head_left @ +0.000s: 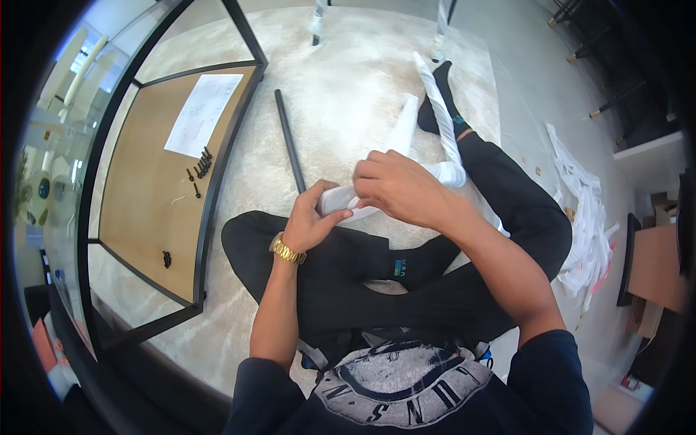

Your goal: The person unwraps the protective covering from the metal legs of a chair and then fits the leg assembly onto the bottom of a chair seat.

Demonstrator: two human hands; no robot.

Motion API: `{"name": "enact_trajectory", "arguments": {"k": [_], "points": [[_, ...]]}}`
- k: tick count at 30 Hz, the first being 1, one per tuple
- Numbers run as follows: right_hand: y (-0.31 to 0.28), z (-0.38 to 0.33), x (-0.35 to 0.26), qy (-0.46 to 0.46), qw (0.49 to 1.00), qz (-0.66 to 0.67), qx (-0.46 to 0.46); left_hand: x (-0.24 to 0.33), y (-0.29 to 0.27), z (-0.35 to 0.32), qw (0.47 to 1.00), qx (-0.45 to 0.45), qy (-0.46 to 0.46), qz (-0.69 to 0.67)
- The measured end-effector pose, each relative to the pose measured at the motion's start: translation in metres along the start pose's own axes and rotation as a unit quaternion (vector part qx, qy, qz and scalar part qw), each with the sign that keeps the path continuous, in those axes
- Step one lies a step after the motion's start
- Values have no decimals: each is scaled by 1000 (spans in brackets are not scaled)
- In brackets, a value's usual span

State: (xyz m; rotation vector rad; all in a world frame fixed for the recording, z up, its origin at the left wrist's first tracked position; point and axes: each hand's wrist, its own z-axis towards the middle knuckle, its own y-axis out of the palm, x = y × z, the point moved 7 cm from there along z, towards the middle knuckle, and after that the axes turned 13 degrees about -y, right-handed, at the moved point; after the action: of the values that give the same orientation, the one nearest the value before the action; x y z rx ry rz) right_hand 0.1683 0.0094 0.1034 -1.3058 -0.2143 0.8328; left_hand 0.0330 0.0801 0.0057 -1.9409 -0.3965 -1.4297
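You sat cross-legged on the pale carpet [348,94] with a long white-wrapped rod [441,119] running from your lap out toward 1 o'clock, past your black-socked foot [442,101]. Your left hand [308,223] was closed around the rod's near end, fingers curled under and thumb pressed on top of the soft white foam sleeve. Your right hand [395,187] lay over the same end from 2 o'clock, fingers bent and pinching the wrap just beside the left thumb.

To peel that wrap cleanly, you would have done best to keep the left hand clamped as the anchor and let the right draw the foam along the rod's length rather than across it; the sleeve looked thin, spiral-wound and likely to tear into strips.

A bare black tube [289,141], matt and round, lay on the carpet at 11 o'clock. Further left, a black metal frame [217,174] held a smooth tan wooden panel [145,203] carrying a paper sheet [202,112] and a small cluster of black screws [202,165]. Crumpled white wrapping [583,217] was heaped at 3 o'clock.
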Motion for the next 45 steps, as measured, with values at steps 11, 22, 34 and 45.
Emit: {"name": "enact_trajectory", "arguments": {"k": [11, 22, 34, 45], "points": [[-59, -17, -25, 82, 992, -78, -62, 54, -11, 22, 997, -3, 64, -47], [87, -43, 3, 212, 962, -28, 172, 123, -17, 56, 997, 28, 32, -62], [15, -103, -88, 207, 785, 582, -45, 132, -18, 64, 991, -17, -22, -132], [2, -31, -175, -111, 923, 368, 28, 155, 36, 58, 976, -84, -76, -186]]}}
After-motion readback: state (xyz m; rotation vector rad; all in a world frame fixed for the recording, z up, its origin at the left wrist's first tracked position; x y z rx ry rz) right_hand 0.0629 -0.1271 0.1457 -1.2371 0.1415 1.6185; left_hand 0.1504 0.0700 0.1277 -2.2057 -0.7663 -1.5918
